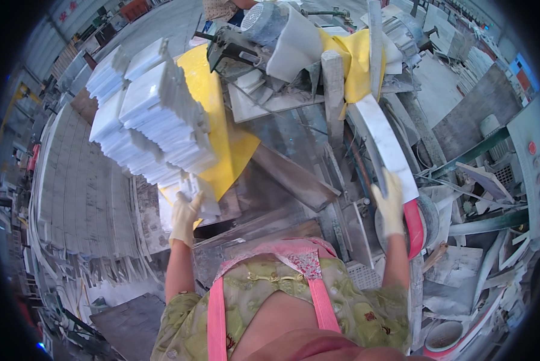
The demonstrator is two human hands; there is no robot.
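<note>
My left hand (185, 218), in a pale glove, grips a small white marble piece (199, 194) at the near end of a big stack of white marble strips (152, 117). My right hand (389, 207), also gloved, holds the near end of a long white marble strip (383, 138) that runs up along the cutting machine's bed. A grey motor and saw head (255, 33) sits at the top, partly wrapped in yellow cloth (355, 60). A pink apron with straps covers my front at the bottom.
A yellow sheet (219, 120) lies under the stack on the dusty machine table (294, 174). Cut strips cover a low platform (83, 186) at left. Broken slabs and offcuts (474, 259) pile at right, beside a red-rimmed bucket (419, 225). Another person stands at the top edge.
</note>
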